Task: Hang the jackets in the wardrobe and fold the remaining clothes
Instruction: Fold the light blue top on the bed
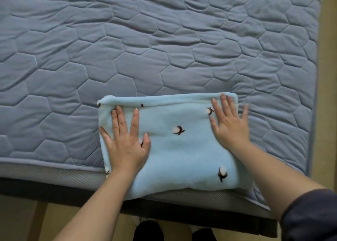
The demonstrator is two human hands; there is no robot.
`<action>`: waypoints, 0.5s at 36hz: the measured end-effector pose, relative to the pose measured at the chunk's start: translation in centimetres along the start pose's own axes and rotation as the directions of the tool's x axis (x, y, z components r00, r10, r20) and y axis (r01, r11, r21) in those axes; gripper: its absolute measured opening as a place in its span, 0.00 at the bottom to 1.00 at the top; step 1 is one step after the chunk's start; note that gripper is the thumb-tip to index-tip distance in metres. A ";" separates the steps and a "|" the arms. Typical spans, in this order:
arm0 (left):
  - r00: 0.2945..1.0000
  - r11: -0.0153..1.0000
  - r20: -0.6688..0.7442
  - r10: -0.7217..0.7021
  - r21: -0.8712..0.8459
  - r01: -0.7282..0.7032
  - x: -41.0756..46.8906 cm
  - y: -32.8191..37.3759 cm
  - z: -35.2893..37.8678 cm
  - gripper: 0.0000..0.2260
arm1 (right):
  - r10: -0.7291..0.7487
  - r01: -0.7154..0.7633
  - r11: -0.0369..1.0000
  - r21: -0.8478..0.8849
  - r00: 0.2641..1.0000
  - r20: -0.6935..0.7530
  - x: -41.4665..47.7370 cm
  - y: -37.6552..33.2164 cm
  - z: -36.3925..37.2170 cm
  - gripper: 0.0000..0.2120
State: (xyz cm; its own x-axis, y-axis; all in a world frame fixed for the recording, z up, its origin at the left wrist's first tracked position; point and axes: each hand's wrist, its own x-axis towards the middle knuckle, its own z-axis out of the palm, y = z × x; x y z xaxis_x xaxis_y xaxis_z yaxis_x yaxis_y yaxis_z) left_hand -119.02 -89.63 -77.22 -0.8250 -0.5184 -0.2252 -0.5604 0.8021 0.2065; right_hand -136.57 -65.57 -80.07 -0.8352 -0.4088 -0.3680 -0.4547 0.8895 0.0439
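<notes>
2 flat, open hands, left hand point(125, 140) and right hand point(230, 125), press a folded blue garment point(180, 149) on the bed point(164, 49), gripping nothing; smoothing outward should flatten it.

Pretty flat, soft indoor light here, kinda dim and cool, no glare anywhere. The quilted grey-blue mattress cover point(164, 40) only gets gentle shading along its stitched hexagon seams. Faint soft shadows hug the left hand point(125, 142) on the fluffy light-blue folded cloth point(182, 153). The right hand point(230, 125) has smeared fingertips, the corners go mushy, and the wide lens bends the mattress edges. It's murky under the dark bed frame point(54, 191).
</notes>
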 end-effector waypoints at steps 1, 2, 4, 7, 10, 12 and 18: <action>1.000 1.000 -0.007 -0.006 -0.011 0.006 -0.1 -0.1 -0.1 0.32 | 0.066 -0.066 0.998 -0.012 0.998 0.008 0.0 1.0 -0.1 0.28; 1.000 1.000 -0.015 -0.013 -0.023 0.013 -0.2 -0.1 -0.2 0.32 | 0.166 -0.165 0.986 -0.008 0.986 0.028 -0.2 2.0 -0.3 0.28; 0.999 0.998 -0.030 -0.045 -0.041 0.044 -0.4 -0.2 -0.5 0.32 | 0.362 -0.366 0.930 0.043 0.929 0.071 -1.4 3.7 -1.1 0.29; 0.987 0.984 -0.035 -0.154 -0.101 0.150 -0.7 -0.5 -1.2 0.34 | 0.324 -0.327 0.922 0.206 0.945 0.048 -4.2 4.4 -2.4 0.26; 0.977 0.964 -0.017 -0.212 -0.169 0.207 -0.8 -0.6 -2.1 0.36 | 0.205 -0.214 0.865 0.455 0.976 0.069 -6.3 3.9 -3.2 0.14; 0.975 0.959 -0.017 -0.222 -0.184 0.215 -0.8 -0.7 -2.6 0.36 | 0.212 -0.266 0.744 0.613 0.964 0.161 -6.8 3.3 -3.6 0.08; 0.977 0.971 0.003 -0.215 -0.109 0.214 -1.1 0.0 -4.1 0.35 | 0.527 -0.479 0.235 0.846 0.794 0.303 -4.9 2.2 -5.7 0.15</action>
State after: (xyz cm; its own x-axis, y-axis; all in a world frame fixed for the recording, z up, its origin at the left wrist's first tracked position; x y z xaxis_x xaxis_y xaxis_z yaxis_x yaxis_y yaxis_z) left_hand -118.47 -90.26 -73.10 -0.6850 -0.6778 -0.2671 -0.7285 0.6353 0.2563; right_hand -135.28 -62.80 -72.85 -0.8089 0.2059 -0.5506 0.5548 0.5771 -0.5993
